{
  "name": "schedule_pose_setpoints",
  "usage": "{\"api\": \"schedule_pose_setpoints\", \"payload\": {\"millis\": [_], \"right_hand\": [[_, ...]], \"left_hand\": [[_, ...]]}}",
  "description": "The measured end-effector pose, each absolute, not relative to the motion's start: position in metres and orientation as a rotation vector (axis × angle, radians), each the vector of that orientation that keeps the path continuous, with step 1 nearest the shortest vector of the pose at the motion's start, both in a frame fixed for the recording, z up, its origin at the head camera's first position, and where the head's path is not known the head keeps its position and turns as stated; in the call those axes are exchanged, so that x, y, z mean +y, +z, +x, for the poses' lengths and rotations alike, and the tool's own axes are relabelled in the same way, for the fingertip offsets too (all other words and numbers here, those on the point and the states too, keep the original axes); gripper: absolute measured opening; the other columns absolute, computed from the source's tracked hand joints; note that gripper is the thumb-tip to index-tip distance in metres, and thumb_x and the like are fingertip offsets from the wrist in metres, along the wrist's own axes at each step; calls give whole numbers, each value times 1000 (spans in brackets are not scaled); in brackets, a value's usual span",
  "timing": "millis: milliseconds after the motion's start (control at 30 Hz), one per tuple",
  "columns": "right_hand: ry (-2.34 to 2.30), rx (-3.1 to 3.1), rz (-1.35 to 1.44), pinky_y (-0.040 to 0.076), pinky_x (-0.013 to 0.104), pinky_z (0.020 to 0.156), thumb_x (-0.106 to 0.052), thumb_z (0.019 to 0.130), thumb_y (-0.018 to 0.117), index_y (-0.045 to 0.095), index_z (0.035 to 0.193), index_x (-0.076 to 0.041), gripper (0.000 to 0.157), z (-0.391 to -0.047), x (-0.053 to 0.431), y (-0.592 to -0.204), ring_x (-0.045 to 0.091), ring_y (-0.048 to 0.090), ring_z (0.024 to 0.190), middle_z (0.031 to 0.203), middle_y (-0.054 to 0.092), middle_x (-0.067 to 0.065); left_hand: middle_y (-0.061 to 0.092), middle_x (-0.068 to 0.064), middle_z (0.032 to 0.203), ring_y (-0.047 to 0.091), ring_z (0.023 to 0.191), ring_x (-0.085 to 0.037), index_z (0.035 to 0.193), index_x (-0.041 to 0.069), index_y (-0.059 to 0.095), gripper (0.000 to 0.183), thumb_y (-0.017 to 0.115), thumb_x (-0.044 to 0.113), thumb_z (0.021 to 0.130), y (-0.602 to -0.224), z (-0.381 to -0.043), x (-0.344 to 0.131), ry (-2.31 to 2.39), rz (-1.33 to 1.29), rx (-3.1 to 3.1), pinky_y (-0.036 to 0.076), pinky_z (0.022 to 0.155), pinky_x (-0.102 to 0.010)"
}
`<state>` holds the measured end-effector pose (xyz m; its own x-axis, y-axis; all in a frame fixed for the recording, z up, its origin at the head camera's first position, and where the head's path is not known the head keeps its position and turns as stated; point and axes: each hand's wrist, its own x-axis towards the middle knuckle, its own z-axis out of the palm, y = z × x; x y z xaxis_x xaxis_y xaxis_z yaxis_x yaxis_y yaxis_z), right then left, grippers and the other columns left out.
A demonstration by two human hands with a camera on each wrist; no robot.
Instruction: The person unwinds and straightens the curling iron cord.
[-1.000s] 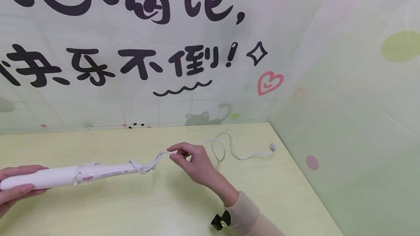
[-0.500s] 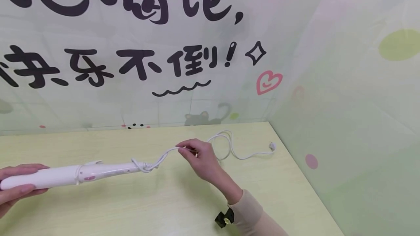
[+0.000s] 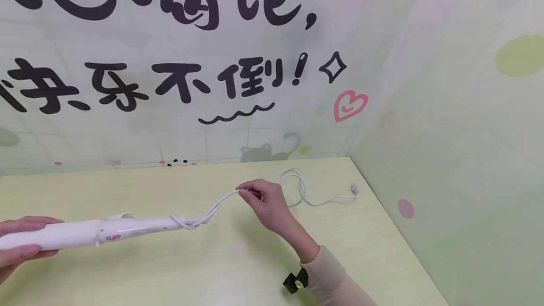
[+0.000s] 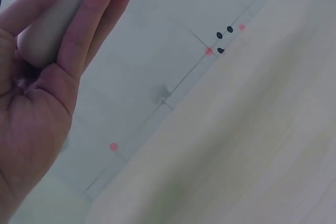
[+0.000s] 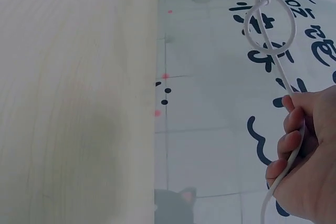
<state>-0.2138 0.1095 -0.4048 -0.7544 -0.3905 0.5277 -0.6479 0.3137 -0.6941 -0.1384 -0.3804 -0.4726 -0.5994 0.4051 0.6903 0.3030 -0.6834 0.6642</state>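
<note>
A white curling iron (image 3: 140, 227) with pink buttons is held level above the table, its handle pointing right in the head view. My left hand (image 3: 19, 255) grips the thick white barrel end; the left wrist view shows the fingers (image 4: 79, 40) wrapped along it. From the handle comes a white power cord (image 3: 218, 200), looped once around the handle's end. My right hand (image 3: 269, 206) pinches this cord between thumb and fingertips, a short way from the handle. The right wrist view shows a round loop of cord (image 5: 293, 27) between handle and hand.
Beyond the right hand the cord's loose coils lie on the pale wooden table (image 3: 170, 273), ending in a plug (image 3: 354, 189) near the right edge. A printed wall (image 3: 178, 140) stands behind, another panel (image 3: 459, 178) at the right. A black wrist camera (image 3: 295, 281) sits by the right sleeve.
My right hand has moved right and slightly up, drawing the cord straighter away from the handle. The coils on the table have shifted and shrunk. The left hand stays almost where it was.
</note>
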Motion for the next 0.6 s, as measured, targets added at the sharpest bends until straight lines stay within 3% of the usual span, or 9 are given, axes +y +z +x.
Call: {"api": "schedule_pose_setpoints", "payload": {"millis": [600], "right_hand": [[1374, -2410, 840, 50, 18, 57, -4, 97, 71, 78, 100, 1, 9, -224, 125, -406, 5, 52, 65, 84, 74, 12]], "left_hand": [[52, -34, 142, 57, 129, -41, 133, -27, 45, 49, 28, -39, 88, -479, -133, -385, 2628, 1280, 1166, 55, 97, -50]]}}
